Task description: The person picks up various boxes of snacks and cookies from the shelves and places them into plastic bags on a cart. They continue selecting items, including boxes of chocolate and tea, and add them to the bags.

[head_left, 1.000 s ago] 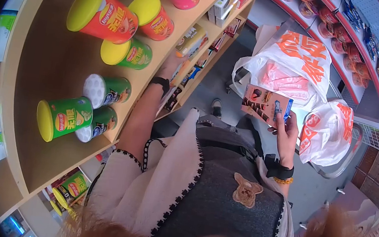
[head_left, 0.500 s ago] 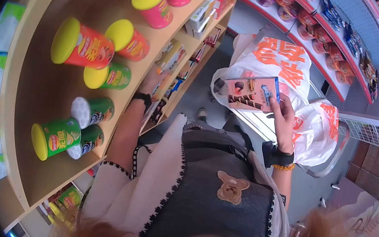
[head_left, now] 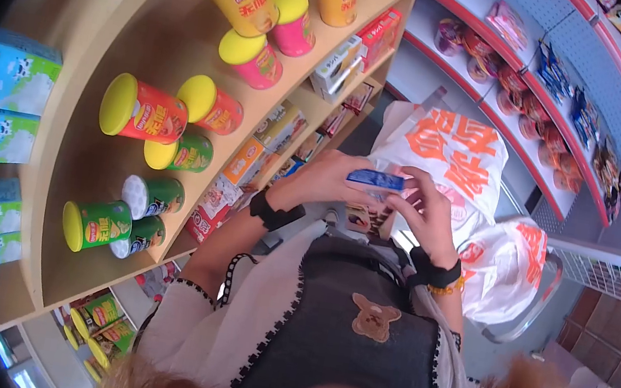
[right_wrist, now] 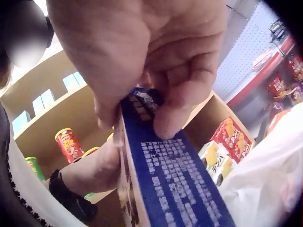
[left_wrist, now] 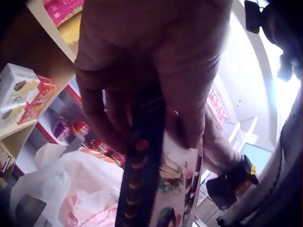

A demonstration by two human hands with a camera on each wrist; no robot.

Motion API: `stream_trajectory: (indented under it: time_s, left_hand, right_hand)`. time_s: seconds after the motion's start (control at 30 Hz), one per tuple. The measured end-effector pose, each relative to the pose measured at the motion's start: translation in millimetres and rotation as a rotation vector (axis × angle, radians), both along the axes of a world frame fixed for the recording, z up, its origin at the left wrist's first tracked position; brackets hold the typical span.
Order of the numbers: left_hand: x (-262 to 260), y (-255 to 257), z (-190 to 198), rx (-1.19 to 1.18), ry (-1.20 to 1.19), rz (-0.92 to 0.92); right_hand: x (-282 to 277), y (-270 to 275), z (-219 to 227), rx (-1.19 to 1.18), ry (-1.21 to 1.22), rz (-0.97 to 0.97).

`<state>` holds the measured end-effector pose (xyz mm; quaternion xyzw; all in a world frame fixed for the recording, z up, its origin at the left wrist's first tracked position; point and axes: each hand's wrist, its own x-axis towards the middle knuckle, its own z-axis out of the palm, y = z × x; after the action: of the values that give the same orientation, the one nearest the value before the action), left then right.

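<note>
A box (head_left: 375, 179) with a blue side is between both hands, in front of the chest. My left hand (head_left: 322, 177) grips it from the left and my right hand (head_left: 427, 211) pinches it from the right. From the left wrist, the left hand (left_wrist: 151, 52) covers the top of the box (left_wrist: 142, 170), beside a face with food pictures. In the right wrist view, the right hand's fingers (right_wrist: 173, 113) pinch the end of the box (right_wrist: 173, 175), whose blue side bears white print; the left hand (right_wrist: 97, 165) is behind it.
Wooden shelves (head_left: 66, 270) at the left hold canisters with coloured lids (head_left: 134, 113) and small boxes (head_left: 338, 66). White bags with orange print (head_left: 446, 146) stand on a cart (head_left: 519, 330) beyond the hands. Red-edged shelves (head_left: 493, 101) with packets curve across the upper right.
My left hand has come off the lower shelf to the box. The box has turned from its pictured pink face to its blue side and moved left. The view has shifted.
</note>
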<state>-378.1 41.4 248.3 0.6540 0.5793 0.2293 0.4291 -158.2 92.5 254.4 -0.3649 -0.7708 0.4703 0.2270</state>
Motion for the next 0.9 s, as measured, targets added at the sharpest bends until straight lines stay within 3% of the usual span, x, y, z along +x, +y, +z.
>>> stream_trajectory:
  time_s: [0.07, 0.13, 0.2, 0.43, 0.5, 0.63, 0.9]
  left_hand:
    - [-16.0, 0.7, -8.5, -0.043, 0.05, 0.093]
    - [-41.7, -0.3, -53.1, 0.253, -0.003, 0.527]
    - [-54.9, 5.0, -40.9, 0.13, 0.065, 0.729]
    - [-80.5, 20.9, -77.8, 0.189, 0.33, 0.738]
    - [-88.8, 25.7, -95.4, 0.39, 0.449, 0.798]
    - [-93.6, 36.3, -101.8, 0.304, 0.444, 0.844]
    - [-99.5, 58.8, -126.4, 0.277, 0.75, 0.812]
  right_hand:
    - [15.7, 0.0, -20.0, -0.217, 0.206, -0.176]
    - [39.0, 1.3, -36.4, -0.288, 0.176, -0.321]
    - [64.8, -1.2, -50.5, -0.274, 0.066, -0.37]
    - [116.1, -21.2, -79.5, -0.357, -0.048, -0.482]
    - [116.7, -23.4, -82.3, -0.325, -0.049, -0.494]
    - [109.4, -20.2, -78.1, -0.252, -0.083, -0.477]
    - [102.2, -8.6, -60.5, -0.115, -0.214, -0.418]
